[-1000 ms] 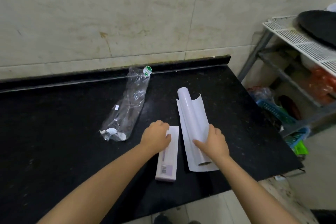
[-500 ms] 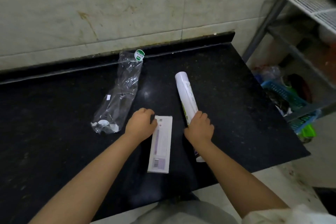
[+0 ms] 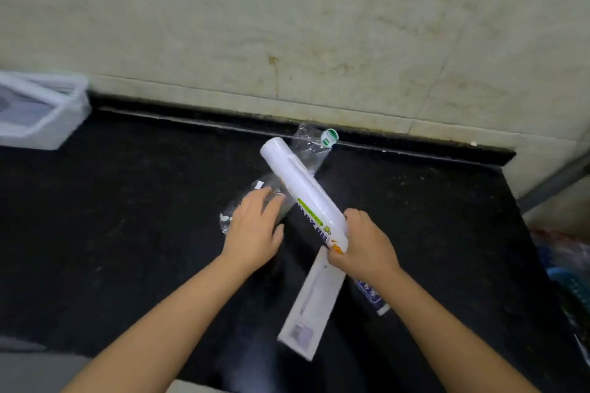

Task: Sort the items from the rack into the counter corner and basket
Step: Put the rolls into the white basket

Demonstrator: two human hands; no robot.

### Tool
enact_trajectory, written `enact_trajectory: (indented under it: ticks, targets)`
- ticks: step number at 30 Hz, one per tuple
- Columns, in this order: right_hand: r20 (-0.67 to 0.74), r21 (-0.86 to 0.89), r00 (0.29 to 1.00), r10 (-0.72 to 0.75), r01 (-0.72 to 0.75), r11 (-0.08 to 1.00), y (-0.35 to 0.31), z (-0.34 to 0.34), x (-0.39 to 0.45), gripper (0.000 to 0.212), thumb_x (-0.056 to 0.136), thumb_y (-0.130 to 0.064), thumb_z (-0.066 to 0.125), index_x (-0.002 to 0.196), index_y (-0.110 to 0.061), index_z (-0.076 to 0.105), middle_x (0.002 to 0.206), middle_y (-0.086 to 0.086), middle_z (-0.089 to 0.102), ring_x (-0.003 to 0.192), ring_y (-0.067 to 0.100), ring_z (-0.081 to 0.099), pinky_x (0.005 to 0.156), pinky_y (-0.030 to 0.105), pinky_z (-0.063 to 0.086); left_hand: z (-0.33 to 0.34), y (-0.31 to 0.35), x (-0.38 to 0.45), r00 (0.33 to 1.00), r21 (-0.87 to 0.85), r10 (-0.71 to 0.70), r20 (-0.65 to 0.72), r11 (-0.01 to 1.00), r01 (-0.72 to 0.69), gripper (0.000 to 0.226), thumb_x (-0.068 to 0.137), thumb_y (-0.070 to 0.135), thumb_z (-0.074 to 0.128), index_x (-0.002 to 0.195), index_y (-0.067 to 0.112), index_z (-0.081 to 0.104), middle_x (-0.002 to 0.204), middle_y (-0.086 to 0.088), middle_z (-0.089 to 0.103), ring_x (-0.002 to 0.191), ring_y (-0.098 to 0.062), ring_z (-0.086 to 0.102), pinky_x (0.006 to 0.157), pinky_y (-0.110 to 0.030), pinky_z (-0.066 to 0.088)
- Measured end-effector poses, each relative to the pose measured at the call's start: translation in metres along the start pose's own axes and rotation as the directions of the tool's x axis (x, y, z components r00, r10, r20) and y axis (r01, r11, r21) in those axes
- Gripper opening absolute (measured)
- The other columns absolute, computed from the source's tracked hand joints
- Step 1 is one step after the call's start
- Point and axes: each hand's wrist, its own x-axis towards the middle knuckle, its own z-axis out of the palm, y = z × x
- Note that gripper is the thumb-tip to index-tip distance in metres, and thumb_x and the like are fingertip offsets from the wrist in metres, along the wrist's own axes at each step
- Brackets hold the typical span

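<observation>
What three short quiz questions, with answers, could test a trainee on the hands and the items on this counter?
1. True or false: the right hand grips the white roll.
2. Which item lies under the left hand? A) the clear plastic bag B) the flat white box C) the white basket
3. Where does the white basket stand on the black counter?

Key:
1. True; the roll is tilted, with its far end raised over the bag.
2. A; straight fingers lie over the bag, though contact is unclear.
3. At the far left, against the wall.
</observation>
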Motion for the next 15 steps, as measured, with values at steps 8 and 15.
enact_trajectory:
  ticks: [8, 15]
  targets:
    - [0.283, -0.217, 0.810, -0.514, 0.576, 0.788, -0.157, 0.065, 0.026, 0.051, 0.069, -0.031, 0.063, 0.113, -0.015, 0.045, 0.111, 0.004, 0.054, 0.098, 0.025, 0.054, 0.073, 0.031, 0.042, -0.080, -0.135, -0.098, 0.988, 0.115, -0.150, -0.028, 0.982, 0.152, 0.051, 0.039, 0.010, 0.091, 0.085, -0.002, 0.072, 0.089, -0.025, 0.070, 0.073, -0.035, 0.070, 0.060, -0.041, 0.057]
    - [0.388, -0.208, 0.663, -0.640, 0.740, 0.640, -0.288, 0.153, 0.024, 0.052, 0.070, -0.032, 0.061, 0.117, -0.018, 0.045, 0.110, 0.002, 0.054, 0.100, 0.022, 0.054, 0.078, 0.030, 0.043, -0.127, -0.279, -0.194, 0.967, 0.074, -0.249, -0.049, 0.965, 0.252, 0.035, 0.043, 0.003, 0.089, 0.074, 0.001, 0.072, 0.079, -0.017, 0.072, 0.066, -0.030, 0.071, 0.060, -0.038, 0.058]
